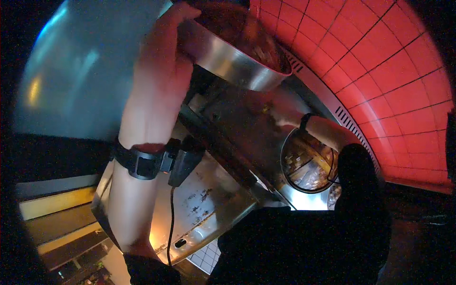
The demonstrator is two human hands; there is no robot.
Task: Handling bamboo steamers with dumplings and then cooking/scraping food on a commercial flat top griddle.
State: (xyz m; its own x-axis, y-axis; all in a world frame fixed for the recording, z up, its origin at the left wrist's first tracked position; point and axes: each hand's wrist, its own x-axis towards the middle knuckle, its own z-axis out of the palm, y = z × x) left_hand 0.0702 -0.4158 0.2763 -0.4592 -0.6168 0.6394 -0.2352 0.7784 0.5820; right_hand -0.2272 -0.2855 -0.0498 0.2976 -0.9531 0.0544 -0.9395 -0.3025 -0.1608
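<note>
At the top of the view a wide steel pot (231, 58) is held tilted above the counter. My left hand (181, 21) grips its left rim, with the thumb over the edge. Dark, wet-looking contents (256, 39) line its inside. My right hand (269, 101) reaches in below the pot, blurred and in shadow, so its fingers and whether it touches the pot are unclear. Under my right forearm sits a round container (283, 160) of chopped pieces, with a flat wooden utensil (319, 160) lying in it.
Red-lit wall tiles (374, 71) rise behind a slotted metal strip (343, 115) on the right. A soiled steel panel (199, 199) fronts the counter. From a device strapped on my left forearm hangs a cable (171, 221). Part of another container (333, 197) shows beside my sleeve.
</note>
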